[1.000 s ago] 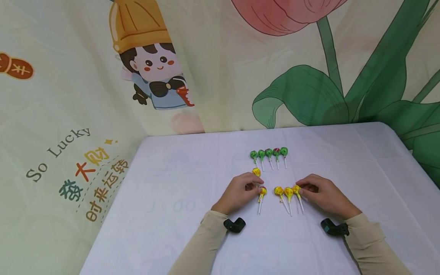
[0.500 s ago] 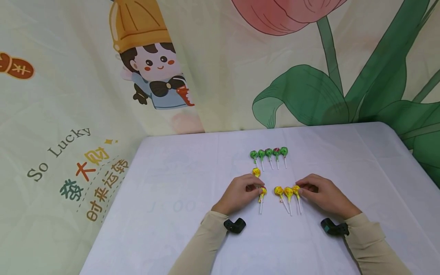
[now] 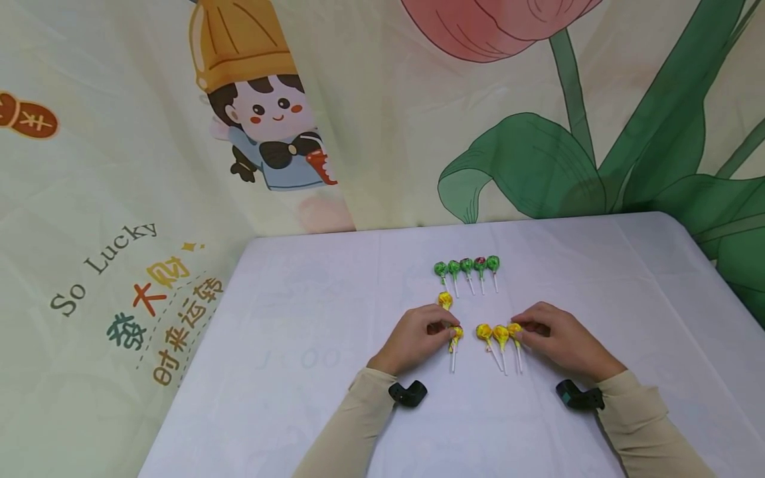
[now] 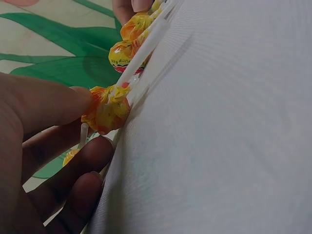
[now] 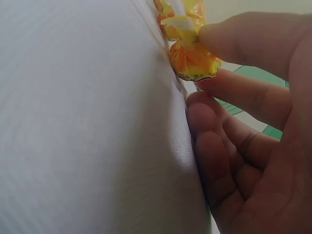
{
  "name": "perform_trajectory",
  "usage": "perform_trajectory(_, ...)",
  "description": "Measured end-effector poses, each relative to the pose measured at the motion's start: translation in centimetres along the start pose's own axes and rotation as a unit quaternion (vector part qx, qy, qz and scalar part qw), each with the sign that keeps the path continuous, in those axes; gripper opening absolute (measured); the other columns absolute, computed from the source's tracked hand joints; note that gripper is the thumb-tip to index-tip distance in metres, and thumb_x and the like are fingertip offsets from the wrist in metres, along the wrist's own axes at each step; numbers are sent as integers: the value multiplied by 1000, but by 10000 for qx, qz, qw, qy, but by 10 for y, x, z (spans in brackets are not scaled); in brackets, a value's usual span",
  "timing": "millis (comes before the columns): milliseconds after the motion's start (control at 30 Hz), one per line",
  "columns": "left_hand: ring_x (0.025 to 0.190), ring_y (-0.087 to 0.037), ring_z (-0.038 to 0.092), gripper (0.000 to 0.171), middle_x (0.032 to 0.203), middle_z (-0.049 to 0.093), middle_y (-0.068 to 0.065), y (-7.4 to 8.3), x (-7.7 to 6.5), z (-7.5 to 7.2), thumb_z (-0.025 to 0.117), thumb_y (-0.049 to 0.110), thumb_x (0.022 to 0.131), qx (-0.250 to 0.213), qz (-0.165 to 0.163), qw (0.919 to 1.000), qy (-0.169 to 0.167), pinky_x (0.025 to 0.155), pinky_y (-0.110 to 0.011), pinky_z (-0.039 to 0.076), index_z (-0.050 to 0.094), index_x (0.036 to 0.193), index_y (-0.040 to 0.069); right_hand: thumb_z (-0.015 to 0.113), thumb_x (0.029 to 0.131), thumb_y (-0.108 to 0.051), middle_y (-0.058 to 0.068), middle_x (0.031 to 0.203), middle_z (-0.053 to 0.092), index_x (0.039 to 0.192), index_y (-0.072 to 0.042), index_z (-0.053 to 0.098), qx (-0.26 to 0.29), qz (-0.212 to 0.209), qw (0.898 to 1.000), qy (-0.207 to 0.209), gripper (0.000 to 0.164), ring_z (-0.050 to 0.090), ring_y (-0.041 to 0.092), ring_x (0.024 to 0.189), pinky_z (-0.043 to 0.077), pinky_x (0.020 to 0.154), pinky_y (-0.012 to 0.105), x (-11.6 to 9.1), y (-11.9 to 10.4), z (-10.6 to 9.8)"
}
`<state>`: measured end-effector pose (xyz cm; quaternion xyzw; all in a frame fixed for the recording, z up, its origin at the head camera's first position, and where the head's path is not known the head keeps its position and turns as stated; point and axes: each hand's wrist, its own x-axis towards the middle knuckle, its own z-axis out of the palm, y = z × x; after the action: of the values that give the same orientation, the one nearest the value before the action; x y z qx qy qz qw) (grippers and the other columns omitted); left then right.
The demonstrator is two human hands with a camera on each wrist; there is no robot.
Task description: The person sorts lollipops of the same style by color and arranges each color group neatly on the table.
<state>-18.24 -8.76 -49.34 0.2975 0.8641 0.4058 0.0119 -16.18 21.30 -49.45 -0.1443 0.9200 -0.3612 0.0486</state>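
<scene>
My left hand (image 3: 417,338) pinches a yellow lollipop (image 3: 457,333) by its wrapped head, the stick pointing toward me. In the left wrist view the thumb presses on that lollipop's wrapper (image 4: 108,114), low over the white cloth. My right hand (image 3: 558,337) holds another yellow lollipop (image 3: 514,329) between thumb and index finger; its orange-and-yellow wrapper (image 5: 195,61) shows close by the cloth in the right wrist view. Two more yellow lollipops, one on the left (image 3: 484,332) and one in the middle (image 3: 501,334), lie side by side between the hands.
Beyond the hands, several green lollipops (image 3: 467,265) form a row with sticks toward me. One yellow lollipop (image 3: 445,300) lies below the row's left end, its stick hidden by my left hand. A white cloth (image 3: 311,299) covers the table; a printed curtain (image 3: 382,133) hangs behind.
The stick of the lollipop in my right hand has swung slightly left, now pointing straighter toward me. The left hand's lollipop has shifted only a little; the other lollipops stay put.
</scene>
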Motion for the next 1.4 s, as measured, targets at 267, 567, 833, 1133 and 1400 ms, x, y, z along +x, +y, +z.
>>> perform_trajectory(267, 81, -5, 56, 12, 95, 64, 13, 1, -1, -1, 73, 16, 93, 77, 49, 10000, 7, 71, -23, 49, 76, 104, 19, 73, 93, -27, -3, 105, 61, 116, -13, 73, -3, 31, 10000, -39, 26, 55, 15, 90, 52, 80, 33, 0, -2, -2)
perform_trajectory(567, 81, -5, 56, 13, 95, 64, 11, 1, -3, -1, 74, 16, 92, 58, 64, 10000, 13, 71, -23, 49, 76, 105, 19, 73, 93, -27, -4, 103, 62, 113, -15, 71, 115, 28, 9999, 39, 23, 56, 16, 89, 51, 78, 31, 0, 2, -1)
perform_trajectory(833, 83, -5, 57, 15, 97, 66, 11, -2, -3, 1, 74, 17, 92, 34, 124, 9999, 64, 73, -24, 50, 76, 106, 20, 71, 95, -29, -1, 99, 63, 115, -14, 69, 436, 305, 9986, 66, 25, 56, 19, 87, 50, 74, 30, 0, 5, -3)
perform_trajectory(1133, 82, -2, 57, 15, 96, 65, 13, -3, -4, 1, 74, 18, 92, 60, 129, 9999, 72, 72, -21, 50, 76, 107, 21, 66, 98, -37, 4, 112, 66, 121, -10, 67, 1168, 504, 9918, 79, 36, 56, 24, 96, 51, 77, 29, 1, 3, -10)
perform_trajectory(1400, 81, -1, 56, 15, 96, 65, 12, -1, -4, 0, 74, 18, 92, 96, 188, 9998, 74, 72, -21, 50, 77, 107, 19, 63, 100, -38, 6, 113, 66, 123, -8, 65, 1398, 484, 9890, 40, 39, 58, 24, 96, 52, 78, 31, 3, -1, -16)
